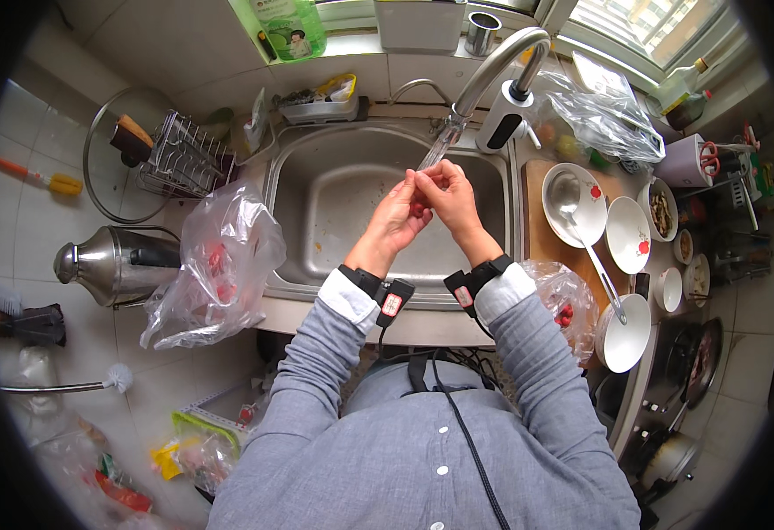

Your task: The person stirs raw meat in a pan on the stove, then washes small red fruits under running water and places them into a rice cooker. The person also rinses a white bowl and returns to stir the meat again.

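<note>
Water from the curved metal faucet [503,56] runs down onto my fingertips above the stainless steel sink [340,199]. My left hand [395,222] is cupped with its palm up, and a small red fruit [417,209] shows among its curled fingers. My right hand [453,202] comes in from the other side, thumb and forefinger pinched and touching the left fingertips. What lies between those fingertips is hidden. A few orange-brown scraps [318,248] lie on the sink's bottom.
A clear plastic bag [228,252] with red contents stands left of the sink, beside a steel kettle [122,265]. At right, a ladle [589,242] lies across white bowls [627,235] on a wooden cutting board [536,199]. Another plastic bag [559,285] holds red fruit.
</note>
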